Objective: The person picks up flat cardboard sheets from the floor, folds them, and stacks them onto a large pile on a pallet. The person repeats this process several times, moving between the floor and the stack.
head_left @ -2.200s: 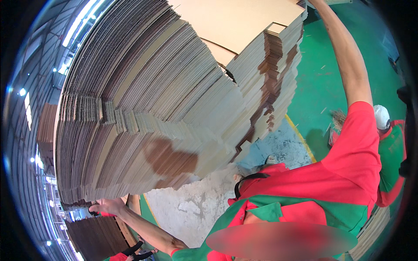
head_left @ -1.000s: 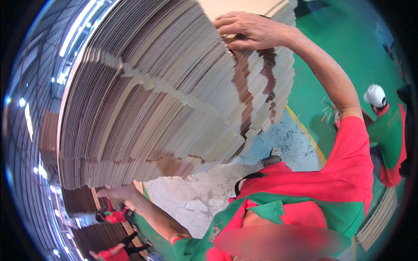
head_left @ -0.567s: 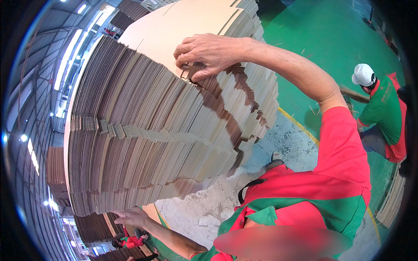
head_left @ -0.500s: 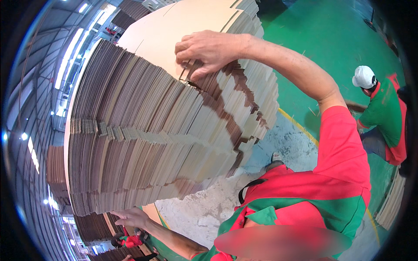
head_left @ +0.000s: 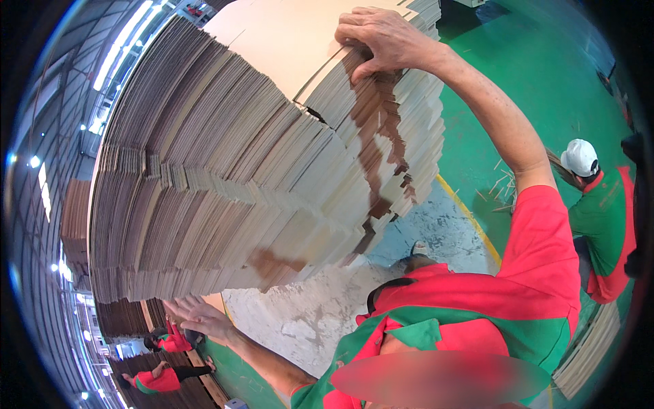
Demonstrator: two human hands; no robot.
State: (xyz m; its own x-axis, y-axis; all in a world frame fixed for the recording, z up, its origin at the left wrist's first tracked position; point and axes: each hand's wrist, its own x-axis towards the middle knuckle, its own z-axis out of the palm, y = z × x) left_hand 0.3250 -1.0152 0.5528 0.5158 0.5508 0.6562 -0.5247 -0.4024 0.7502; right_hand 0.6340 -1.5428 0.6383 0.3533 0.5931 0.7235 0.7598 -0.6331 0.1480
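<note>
A tall stack of thin, flat board sheets fills the middle and left of the view. Its layered edges are uneven and grey-brown, with darker brown patches, and the top sheet is pale. My right hand rests at the stack's upper edge, fingers curled over the top and thumb against the side edges. A small dark gap shows between sheets left of it. My left hand is held open beside the stack's lower left edge, fingers spread; whether it touches the sheets I cannot tell.
At the right, a person in a white cap bends over the green floor, near scattered thin sticks. Long strips lie at the lower right. Two people in red and green are at the lower left, beside more stacks.
My right hand has moved rightward along the stack's upper edge. My left hand's fingers are more spread. The stack appears shifted up in view, and the capped person sits lower.
</note>
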